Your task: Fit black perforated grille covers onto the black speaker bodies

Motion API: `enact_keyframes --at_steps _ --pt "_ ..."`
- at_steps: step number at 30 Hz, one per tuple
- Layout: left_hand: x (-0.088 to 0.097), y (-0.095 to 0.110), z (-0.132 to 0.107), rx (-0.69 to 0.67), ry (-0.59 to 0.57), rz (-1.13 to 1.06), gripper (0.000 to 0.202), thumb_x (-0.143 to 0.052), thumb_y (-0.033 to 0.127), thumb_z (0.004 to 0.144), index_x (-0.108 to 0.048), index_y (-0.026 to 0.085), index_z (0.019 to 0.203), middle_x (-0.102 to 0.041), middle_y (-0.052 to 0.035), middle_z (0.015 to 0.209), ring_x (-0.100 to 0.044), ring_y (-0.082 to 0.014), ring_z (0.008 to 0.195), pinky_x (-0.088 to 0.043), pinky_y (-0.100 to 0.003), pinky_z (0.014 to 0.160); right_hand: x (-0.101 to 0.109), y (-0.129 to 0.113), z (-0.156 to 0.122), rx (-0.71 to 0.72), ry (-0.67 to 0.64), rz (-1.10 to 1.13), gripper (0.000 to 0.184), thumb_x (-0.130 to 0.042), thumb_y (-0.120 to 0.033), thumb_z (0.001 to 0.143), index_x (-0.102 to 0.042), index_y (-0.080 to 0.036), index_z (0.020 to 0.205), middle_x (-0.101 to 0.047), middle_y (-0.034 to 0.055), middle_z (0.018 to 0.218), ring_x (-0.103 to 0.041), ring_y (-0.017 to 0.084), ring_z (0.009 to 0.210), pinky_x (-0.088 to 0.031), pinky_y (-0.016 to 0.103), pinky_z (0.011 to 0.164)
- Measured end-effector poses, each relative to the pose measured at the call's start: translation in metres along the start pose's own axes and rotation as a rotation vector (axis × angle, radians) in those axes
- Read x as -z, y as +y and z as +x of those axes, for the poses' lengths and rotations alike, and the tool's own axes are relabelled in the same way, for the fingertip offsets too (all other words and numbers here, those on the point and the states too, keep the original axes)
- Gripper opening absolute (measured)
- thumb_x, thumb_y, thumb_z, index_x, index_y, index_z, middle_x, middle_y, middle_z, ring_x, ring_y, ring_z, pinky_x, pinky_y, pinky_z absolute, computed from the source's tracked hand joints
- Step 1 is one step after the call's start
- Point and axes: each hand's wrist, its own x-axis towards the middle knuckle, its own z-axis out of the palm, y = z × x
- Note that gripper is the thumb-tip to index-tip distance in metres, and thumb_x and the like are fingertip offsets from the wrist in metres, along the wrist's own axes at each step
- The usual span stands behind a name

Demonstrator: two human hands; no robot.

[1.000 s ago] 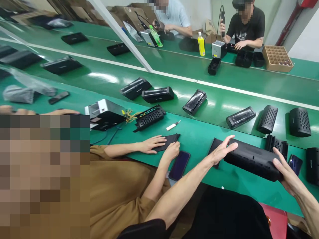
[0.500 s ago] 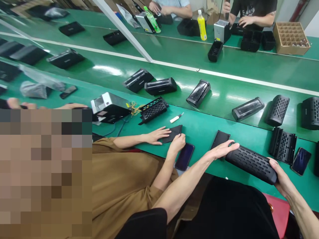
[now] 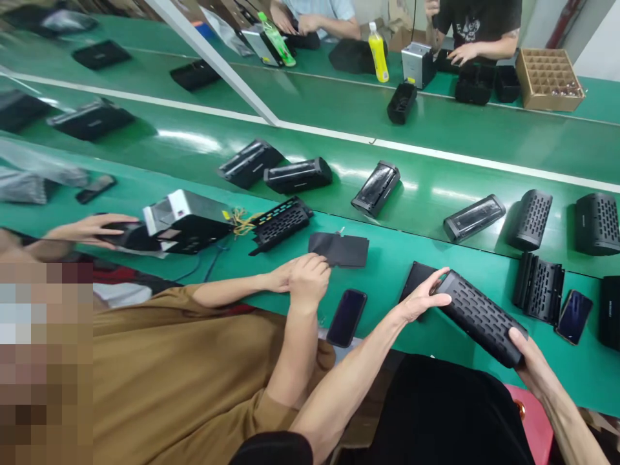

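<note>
Head view: rounded, slotted black casing [image 3: 482, 316] clasped between left hand [image 3: 419, 302] and right hand [image 3: 531, 360].

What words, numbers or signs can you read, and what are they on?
None is readable.
Held black case: no writing shows.
Perforated case on the belt, far right: pale mark, too small.
Box with yellow sticker: too small.
Yellow bottle: too blurred.
Dark shirt: pale print, too blurred.

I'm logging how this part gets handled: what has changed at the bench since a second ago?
The black housing has been turned so its slotted face shows. The black sheet near the co-worker has shifted away from them, nearly covering the white-handled tool. The left hand and right hand still hold the housing's ends.
</note>
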Motion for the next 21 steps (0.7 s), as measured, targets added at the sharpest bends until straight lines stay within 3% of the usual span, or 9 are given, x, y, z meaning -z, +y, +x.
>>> enact_keyframes --at_steps 4,8,10,12,14,15,18,19,21 --pt "0.011 0.008 0.005 -0.084 0.005 0.059 0.109 -0.093 0.064 0.062 -0.057 0.022 0.156 -0.062 -0.0146 0.154 -0.048 -0.0424 0.149 -0.029 -0.056 0.129 -0.006 0.005 0.0 0.022 -0.087 -0.037 0.082 -0.098 -0.071 0.056 -0.077 -0.025 0.12 -0.078 0.0133 0.123 -0.07 0.039 0.121 -0.049 0.053 0.113" --pt "0.022 0.027 0.024 -0.089 0.093 -0.01 0.099 -0.095 0.066 0.058 -0.066 0.024 0.142 -0.069 -0.0139 0.142 -0.059 -0.0388 0.138 -0.039 -0.054 0.122 -0.031 -0.001 0.008 0.004 -0.177 0.085 0.076 -0.101 -0.067 0.055 -0.079 -0.024 0.114 -0.079 0.0122 0.116 -0.073 0.037 0.111 -0.055 0.05 0.104" --pt "0.018 0.041 0.034 -0.137 0.337 -0.151 0.09 -0.09 0.073 0.063 -0.067 0.023 0.135 -0.071 -0.0127 0.132 -0.067 -0.032 0.119 -0.049 -0.049 0.109 -0.056 -0.016 0.017 -0.011 -0.179 0.216 0.069 -0.102 -0.063 0.057 -0.079 -0.023 0.108 -0.08 0.0114 0.114 -0.074 0.036 0.11 -0.056 0.051 0.103" --pt "0.006 0.053 0.037 -0.262 0.686 -0.293 0.077 -0.084 0.077 0.068 -0.069 0.023 0.12 -0.071 -0.0086 0.119 -0.068 -0.0238 0.1 -0.054 -0.04 0.094 -0.092 -0.039 0.035 -0.001 -0.197 0.309 0.066 -0.103 -0.062 0.057 -0.079 -0.022 0.104 -0.08 0.0108 0.113 -0.073 0.035 0.112 -0.058 0.051 0.103" --pt "-0.009 0.06 0.031 -0.418 0.857 -0.367 0.059 -0.081 0.073 0.075 -0.069 0.024 0.105 -0.07 -0.0057 0.107 -0.066 -0.0209 0.092 -0.055 -0.037 0.087 -0.136 -0.067 0.063 0.017 -0.226 0.338 0.066 -0.101 -0.062 0.061 -0.078 -0.021 0.106 -0.08 0.0106 0.116 -0.072 0.034 0.113 -0.06 0.051 0.1" --pt "-0.012 0.062 0.024 -0.472 0.792 -0.371 0.051 -0.079 0.07 0.079 -0.069 0.025 0.1 -0.07 -0.0058 0.103 -0.066 -0.022 0.092 -0.055 -0.039 0.086 -0.16 -0.083 0.082 0.017 -0.234 0.343 0.062 -0.1 -0.06 0.066 -0.078 -0.019 0.107 -0.079 0.0113 0.116 -0.072 0.033 0.112 -0.061 0.05 0.099" --pt "0.006 0.067 -0.009 -0.457 0.323 -0.32 0.042 -0.074 0.071 0.082 -0.075 0.032 0.097 -0.073 -0.0093 0.093 -0.069 -0.0315 0.093 -0.057 -0.051 0.081 -0.231 -0.132 0.143 -0.011 -0.197 0.331 0.036 -0.08 -0.047 0.096 -0.074 -0.014 0.111 -0.077 0.0117 0.113 -0.074 0.025 0.102 -0.063 0.044 0.092" --pt "0.023 0.07 -0.021 -0.431 0.26 -0.31 0.043 -0.073 0.074 0.08 -0.075 0.035 0.096 -0.072 -0.0095 0.087 -0.07 -0.0339 0.093 -0.057 -0.053 0.078 -0.25 -0.146 0.16 -0.022 -0.169 0.321 0.032 -0.074 -0.043 0.102 -0.072 -0.015 0.117 -0.075 0.0098 0.117 -0.074 0.023 0.101 -0.063 0.044 0.09" --pt "0.066 0.081 -0.048 -0.407 0.312 -0.323 0.044 -0.069 0.079 0.081 -0.073 0.038 0.094 -0.068 -0.0058 0.077 -0.069 -0.0331 0.095 -0.056 -0.052 0.08 -0.28 -0.169 0.186 -0.042 -0.096 0.289 0.034 -0.072 -0.04 0.105 -0.069 -0.017 0.129 -0.071 0.0099 0.126 -0.073 0.024 0.104 -0.064 0.044 0.089"
